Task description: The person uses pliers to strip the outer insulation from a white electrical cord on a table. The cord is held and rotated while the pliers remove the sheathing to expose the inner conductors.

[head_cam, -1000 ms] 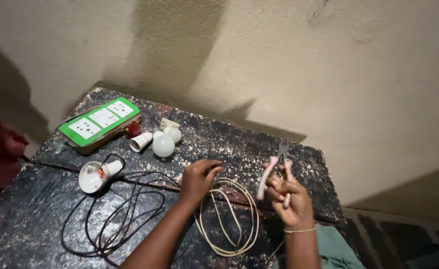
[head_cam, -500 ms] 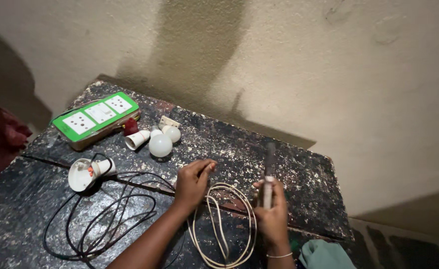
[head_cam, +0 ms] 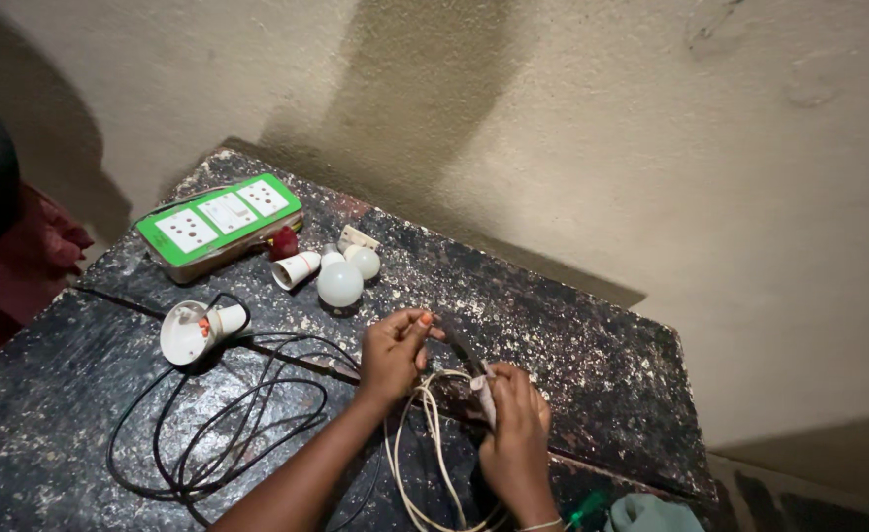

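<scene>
Left hand (head_cam: 392, 353) pinches the dark wire (head_cam: 457, 342) end, right hand (head_cam: 515, 429) clamps the pliers (head_cam: 482, 394) just beside, wire slanting between them above the bench (head_cam: 602, 365).

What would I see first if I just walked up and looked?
Two hands in the middle: the left hand pinches a dark wire end while the right hand grips a tool over a loop of white cable. Behind them lie a bright green socket board and a round white bulb.
</scene>
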